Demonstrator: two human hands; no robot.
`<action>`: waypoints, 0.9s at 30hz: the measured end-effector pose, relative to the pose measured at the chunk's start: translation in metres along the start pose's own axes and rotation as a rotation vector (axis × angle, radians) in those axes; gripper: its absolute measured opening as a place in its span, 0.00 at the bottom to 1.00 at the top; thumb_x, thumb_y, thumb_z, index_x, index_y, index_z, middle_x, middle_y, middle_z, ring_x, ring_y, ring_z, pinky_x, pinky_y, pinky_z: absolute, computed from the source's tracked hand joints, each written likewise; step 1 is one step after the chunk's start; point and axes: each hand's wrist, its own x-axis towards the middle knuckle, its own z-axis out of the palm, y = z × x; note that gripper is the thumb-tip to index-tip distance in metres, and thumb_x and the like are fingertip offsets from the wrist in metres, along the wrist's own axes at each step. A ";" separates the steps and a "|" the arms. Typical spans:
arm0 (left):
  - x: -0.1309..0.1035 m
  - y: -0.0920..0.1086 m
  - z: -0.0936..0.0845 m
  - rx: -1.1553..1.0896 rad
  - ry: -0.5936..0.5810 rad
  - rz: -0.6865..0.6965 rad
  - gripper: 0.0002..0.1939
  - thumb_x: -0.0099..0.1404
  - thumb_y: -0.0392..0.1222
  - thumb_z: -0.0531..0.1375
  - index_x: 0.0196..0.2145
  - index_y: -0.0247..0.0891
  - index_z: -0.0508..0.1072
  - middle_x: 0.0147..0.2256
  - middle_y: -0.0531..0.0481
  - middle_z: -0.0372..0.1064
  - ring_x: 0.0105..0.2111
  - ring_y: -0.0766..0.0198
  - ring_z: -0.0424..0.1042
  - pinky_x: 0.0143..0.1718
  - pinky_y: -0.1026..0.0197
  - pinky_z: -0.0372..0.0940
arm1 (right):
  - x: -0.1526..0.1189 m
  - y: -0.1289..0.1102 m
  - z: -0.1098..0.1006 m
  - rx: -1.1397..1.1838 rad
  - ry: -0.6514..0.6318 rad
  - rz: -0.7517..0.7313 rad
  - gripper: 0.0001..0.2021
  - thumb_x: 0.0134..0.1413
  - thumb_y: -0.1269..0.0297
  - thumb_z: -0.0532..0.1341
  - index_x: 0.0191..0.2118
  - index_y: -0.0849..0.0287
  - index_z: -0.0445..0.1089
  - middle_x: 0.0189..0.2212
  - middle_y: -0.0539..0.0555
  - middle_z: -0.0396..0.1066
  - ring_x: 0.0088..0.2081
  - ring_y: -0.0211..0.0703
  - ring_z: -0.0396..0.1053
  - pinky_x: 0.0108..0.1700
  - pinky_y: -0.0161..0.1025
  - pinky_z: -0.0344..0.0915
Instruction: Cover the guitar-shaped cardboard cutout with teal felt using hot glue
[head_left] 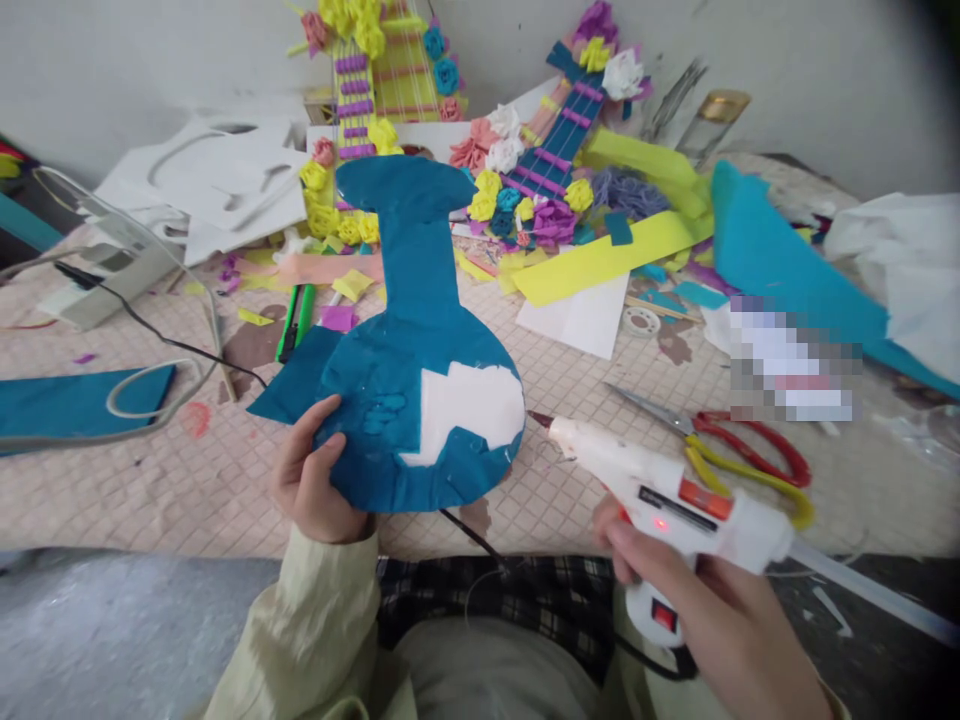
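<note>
I am gripping a white hot glue gun (675,495) in my right hand (712,610), fingers wrapped round its handle at about 4 o'clock, its red light glowing and its nozzle aiming at the edge of the guitar-shaped cutout (420,350). My left hand (315,480) is pinching that cutout by its lower rim at 7 o'clock, thumb on top, holding it just above the table (150,490). Blue paper is covering the neck and most of the round body, so I judge the covering mostly done; a white patch (465,410) is still showing bare at the right of the body, and a loose blue flap is sticking out at 9 o'clock. Red-and-yellow scissors (720,440) are lying just past the gun at 3 o'clock. Farther off, at 12 o'clock, two finished guitars (390,90) decked with paper flowers are leaning against the wall among yellow strips (600,260).
</note>
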 end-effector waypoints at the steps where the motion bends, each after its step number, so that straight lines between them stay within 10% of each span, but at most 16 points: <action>1: -0.001 -0.001 -0.001 0.003 -0.011 0.016 0.15 0.51 0.33 0.53 0.33 0.42 0.75 0.34 0.55 0.71 0.39 0.63 0.67 0.41 0.60 0.61 | 0.000 -0.002 0.001 0.021 0.000 -0.001 0.14 0.47 0.50 0.56 0.22 0.56 0.63 0.18 0.48 0.61 0.23 0.38 0.61 0.25 0.34 0.61; 20: -0.005 -0.006 -0.012 0.156 -0.186 0.158 0.12 0.54 0.38 0.56 0.37 0.42 0.73 0.39 0.53 0.72 0.41 0.58 0.68 0.45 0.55 0.62 | 0.006 -0.006 0.024 -0.108 -0.257 0.000 0.14 0.48 0.52 0.55 0.26 0.59 0.64 0.15 0.46 0.56 0.16 0.33 0.53 0.17 0.33 0.51; 27: -0.005 -0.004 -0.009 0.138 -0.144 0.132 0.13 0.53 0.37 0.55 0.36 0.42 0.74 0.37 0.53 0.72 0.40 0.59 0.68 0.44 0.55 0.61 | 0.008 0.001 0.022 -0.081 -0.143 -0.054 0.14 0.48 0.53 0.55 0.23 0.58 0.63 0.13 0.45 0.56 0.15 0.34 0.53 0.17 0.34 0.51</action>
